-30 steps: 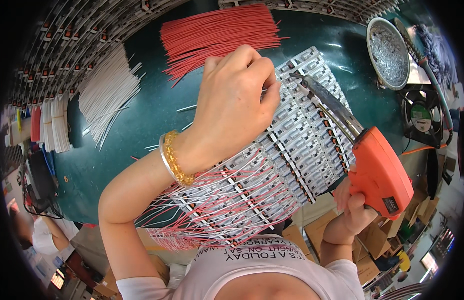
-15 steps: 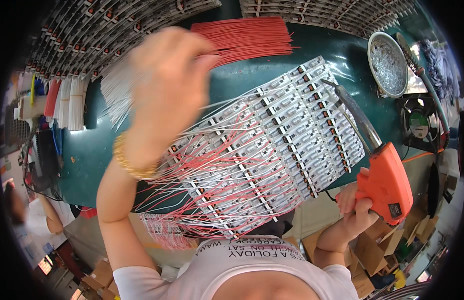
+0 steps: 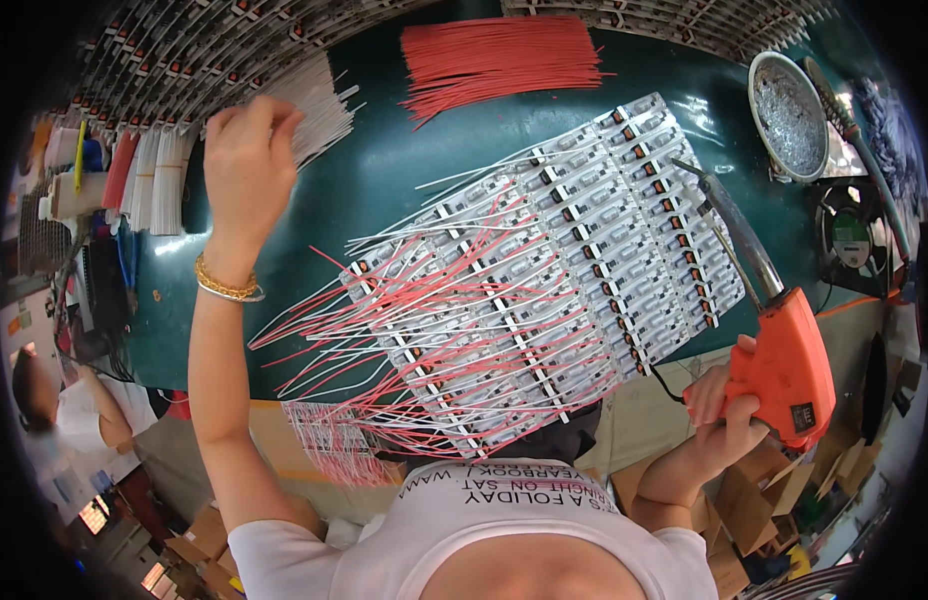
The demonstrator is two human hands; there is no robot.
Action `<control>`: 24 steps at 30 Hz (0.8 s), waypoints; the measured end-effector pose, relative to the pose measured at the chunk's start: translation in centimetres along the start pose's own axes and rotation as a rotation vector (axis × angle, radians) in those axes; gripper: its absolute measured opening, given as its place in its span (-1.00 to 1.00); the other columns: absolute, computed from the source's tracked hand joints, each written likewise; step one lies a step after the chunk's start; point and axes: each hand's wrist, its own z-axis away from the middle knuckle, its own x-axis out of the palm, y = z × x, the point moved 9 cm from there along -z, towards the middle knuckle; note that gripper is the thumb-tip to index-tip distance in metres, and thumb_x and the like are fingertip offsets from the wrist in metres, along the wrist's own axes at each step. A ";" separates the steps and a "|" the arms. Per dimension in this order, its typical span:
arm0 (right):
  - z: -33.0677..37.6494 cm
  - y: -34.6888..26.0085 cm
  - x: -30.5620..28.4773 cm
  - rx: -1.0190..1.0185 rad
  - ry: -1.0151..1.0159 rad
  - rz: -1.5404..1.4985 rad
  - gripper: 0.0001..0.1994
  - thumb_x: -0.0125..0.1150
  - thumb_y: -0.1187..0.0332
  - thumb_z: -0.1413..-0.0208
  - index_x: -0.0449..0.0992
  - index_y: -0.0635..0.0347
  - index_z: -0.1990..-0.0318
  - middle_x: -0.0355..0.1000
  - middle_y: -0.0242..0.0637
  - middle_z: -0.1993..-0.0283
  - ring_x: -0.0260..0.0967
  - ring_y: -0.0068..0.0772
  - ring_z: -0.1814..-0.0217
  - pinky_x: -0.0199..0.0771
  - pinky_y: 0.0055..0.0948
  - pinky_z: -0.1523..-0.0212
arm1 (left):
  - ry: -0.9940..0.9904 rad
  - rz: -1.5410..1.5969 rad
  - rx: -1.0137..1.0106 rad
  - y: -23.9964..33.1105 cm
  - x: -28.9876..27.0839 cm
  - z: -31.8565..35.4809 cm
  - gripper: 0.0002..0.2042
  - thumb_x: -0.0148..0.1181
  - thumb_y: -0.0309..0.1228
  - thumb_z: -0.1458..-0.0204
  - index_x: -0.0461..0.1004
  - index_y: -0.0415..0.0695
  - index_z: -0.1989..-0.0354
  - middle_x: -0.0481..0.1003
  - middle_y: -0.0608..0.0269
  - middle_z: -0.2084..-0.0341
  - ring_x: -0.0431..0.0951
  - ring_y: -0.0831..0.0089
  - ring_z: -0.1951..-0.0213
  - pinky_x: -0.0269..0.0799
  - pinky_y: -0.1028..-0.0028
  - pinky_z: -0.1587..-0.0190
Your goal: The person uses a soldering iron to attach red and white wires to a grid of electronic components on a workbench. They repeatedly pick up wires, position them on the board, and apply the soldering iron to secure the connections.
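Observation:
My right hand (image 3: 726, 408) grips an orange soldering gun (image 3: 782, 368), its metal nozzle slanting up to the left over a grid of small circuit boards (image 3: 624, 240). The boards lie tilted on the green table, joined in rows. Red and white wires (image 3: 464, 270) are attached across the left part of the grid, their loose ends fanning out left. At the far left my left hand (image 3: 249, 165) is by a pile of white wires (image 3: 324, 115), fingers curled together. Whether a wire is between its fingertips is hidden.
A bundle of red wires (image 3: 499, 62) lies at the back. Racks of boards (image 3: 214, 50) line the far edge. At right are a round metal dish (image 3: 787, 115) with silvery bits and a black fan (image 3: 852, 240). Bundled wires (image 3: 159, 180) stand at left; a person (image 3: 74, 410) is beyond.
My left hand has swung left and back from above the board grid to the white wire pile, uncovering the red bundle. The right hand still holds the soldering gun in nearly the same place.

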 end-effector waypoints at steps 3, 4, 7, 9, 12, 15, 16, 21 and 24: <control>0.2 0.4 -0.6 0.022 0.022 -0.012 -0.29 0.16 -0.04 -0.14 0.19 0.53 -0.13 0.16 -0.48 0.75 0.08 -0.64 0.80 0.13 -0.61 0.73 | 0.033 0.234 -0.140 0.8 -1.4 -1.0 -0.96 0.21 -0.53 -0.01 0.49 -0.20 0.43 0.51 0.21 0.53 0.50 0.35 0.47 0.37 0.46 0.23; 0.3 0.5 -0.7 0.028 0.023 -0.024 -0.29 0.16 -0.04 -0.14 0.19 0.53 -0.13 0.16 -0.48 0.75 0.08 -0.64 0.80 0.13 -0.61 0.73 | 0.029 0.355 -0.215 1.3 -1.5 -1.3 -0.96 0.21 -0.53 -0.02 0.50 -0.21 0.42 0.51 0.22 0.54 0.50 0.41 0.48 0.38 0.50 0.26; 0.1 0.6 -0.4 0.023 0.028 -0.018 -0.28 0.16 -0.06 -0.13 0.20 0.53 -0.12 0.15 -0.48 0.75 0.08 -0.64 0.81 0.13 -0.61 0.72 | -0.106 0.810 -0.284 6.0 -0.2 -2.5 -0.97 0.22 -0.52 -0.03 0.53 -0.22 0.40 0.50 0.31 0.54 0.45 0.61 0.45 0.36 0.58 0.33; 0.1 0.1 0.0 0.010 0.043 0.031 -0.27 0.16 -0.07 -0.13 0.21 0.54 -0.12 0.15 -0.48 0.75 0.08 -0.64 0.81 0.13 -0.62 0.72 | -0.310 0.924 -0.311 10.5 1.9 -3.4 -0.93 0.22 -0.51 -0.04 0.51 -0.26 0.39 0.48 0.31 0.54 0.45 0.61 0.43 0.35 0.59 0.30; -0.4 0.0 1.6 0.019 0.015 0.076 -0.22 0.15 -0.11 -0.11 0.20 0.57 -0.12 0.16 -0.49 0.74 0.09 -0.64 0.80 0.13 -0.63 0.71 | -0.374 0.894 -0.269 14.4 4.0 -4.2 -0.90 0.23 -0.49 -0.03 0.49 -0.27 0.42 0.50 0.28 0.56 0.48 0.58 0.43 0.36 0.58 0.27; -0.1 0.0 1.6 0.021 0.102 0.141 -0.21 0.15 -0.13 -0.10 0.20 0.58 -0.12 0.17 -0.48 0.74 0.09 -0.65 0.79 0.13 -0.63 0.71 | -0.317 0.837 -0.224 15.6 5.9 -4.7 -0.84 0.24 -0.40 -0.01 0.47 -0.24 0.48 0.53 0.21 0.58 0.51 0.44 0.50 0.29 0.48 0.28; -0.1 0.0 1.6 0.023 0.119 0.157 -0.21 0.15 -0.13 -0.10 0.20 0.58 -0.11 0.17 -0.48 0.73 0.09 -0.65 0.79 0.13 -0.64 0.71 | -0.307 0.774 -0.195 15.9 5.9 -4.8 -0.83 0.24 -0.39 -0.01 0.47 -0.23 0.49 0.53 0.22 0.57 0.51 0.41 0.49 0.27 0.46 0.26; -0.4 0.6 1.9 0.112 0.068 0.161 -0.23 0.15 -0.13 -0.09 0.23 0.57 -0.07 0.18 -0.48 0.73 0.10 -0.65 0.78 0.14 -0.64 0.70 | -0.294 0.695 -0.146 16.6 5.7 -4.8 -0.83 0.23 -0.35 -0.01 0.48 -0.18 0.50 0.54 0.25 0.55 0.51 0.34 0.46 0.16 0.40 0.17; -0.5 0.6 2.0 0.126 0.117 0.177 -0.27 0.16 -0.13 -0.10 0.25 0.55 -0.02 0.17 -0.48 0.73 0.10 -0.65 0.78 0.13 -0.65 0.70 | -0.264 0.646 -0.111 17.0 5.6 -4.8 -0.85 0.24 -0.37 0.00 0.48 -0.16 0.51 0.53 0.27 0.56 0.50 0.37 0.44 0.15 0.39 0.17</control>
